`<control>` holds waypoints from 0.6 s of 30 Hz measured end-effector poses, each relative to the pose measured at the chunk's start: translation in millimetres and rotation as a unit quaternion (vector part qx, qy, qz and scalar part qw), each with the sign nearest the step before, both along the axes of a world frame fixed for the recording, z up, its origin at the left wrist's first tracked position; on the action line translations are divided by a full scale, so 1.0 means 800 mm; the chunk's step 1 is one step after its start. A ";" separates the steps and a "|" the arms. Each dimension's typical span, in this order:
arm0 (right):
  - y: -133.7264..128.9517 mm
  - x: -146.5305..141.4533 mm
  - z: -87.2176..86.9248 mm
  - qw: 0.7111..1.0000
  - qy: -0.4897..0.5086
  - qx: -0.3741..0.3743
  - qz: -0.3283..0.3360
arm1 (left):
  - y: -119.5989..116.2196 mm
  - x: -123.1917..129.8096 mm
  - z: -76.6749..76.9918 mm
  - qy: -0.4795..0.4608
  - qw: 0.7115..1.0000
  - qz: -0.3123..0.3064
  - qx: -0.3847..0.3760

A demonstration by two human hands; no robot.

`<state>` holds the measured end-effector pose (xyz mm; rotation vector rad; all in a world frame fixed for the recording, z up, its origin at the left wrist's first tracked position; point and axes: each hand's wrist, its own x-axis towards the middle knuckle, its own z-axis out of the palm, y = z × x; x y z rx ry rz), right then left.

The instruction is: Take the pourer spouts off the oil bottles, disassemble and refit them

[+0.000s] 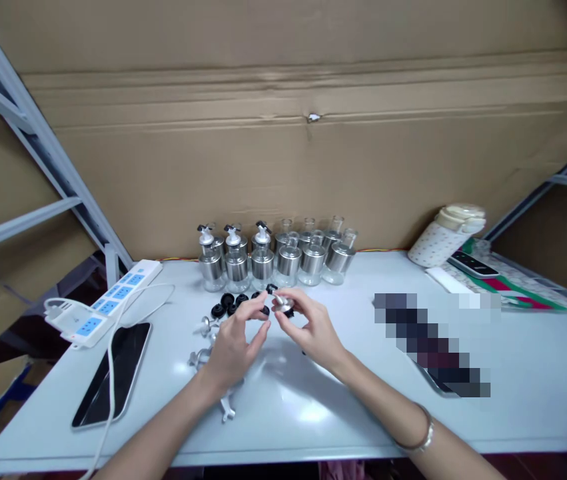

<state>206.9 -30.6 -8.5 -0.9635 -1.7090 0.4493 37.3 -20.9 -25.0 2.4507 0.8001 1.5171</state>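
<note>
My right hand (310, 327) pinches a small silver pour spout (283, 303) with black parts between thumb and fingertips. Close beside it, my left hand (236, 340) is curved with thumb and forefinger apart; whether its fingertip touches the spout is unclear. Black round stoppers (218, 311) lie in a cluster just beyond my left hand. Several silver metal spout pieces (228, 407) are scattered beside and under that hand, partly hidden. Behind stand rows of glass bottles with metal sleeves (289, 261); three at the left carry white tops with black tips (233, 235).
On the left lie a power strip (108, 305) with a white cable and a dark-screened phone (113, 375). A speckled flask (438, 240) leans at the back right, near another dark device (476, 265). A blurred-out object lies at the right. Cardboard (273, 167) walls the back.
</note>
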 end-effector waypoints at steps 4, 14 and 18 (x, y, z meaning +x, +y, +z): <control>0.037 0.017 0.021 0.986 -0.047 0.118 -0.112 | -0.003 -0.006 0.007 0.042 0.999 0.004 0.024; 0.147 0.030 0.028 0.962 -0.060 0.073 -0.257 | -0.004 -0.006 0.013 0.076 0.995 0.006 0.066; 0.159 0.025 0.015 0.964 -0.025 0.080 -0.252 | -0.005 -0.006 0.010 0.090 0.995 0.008 0.040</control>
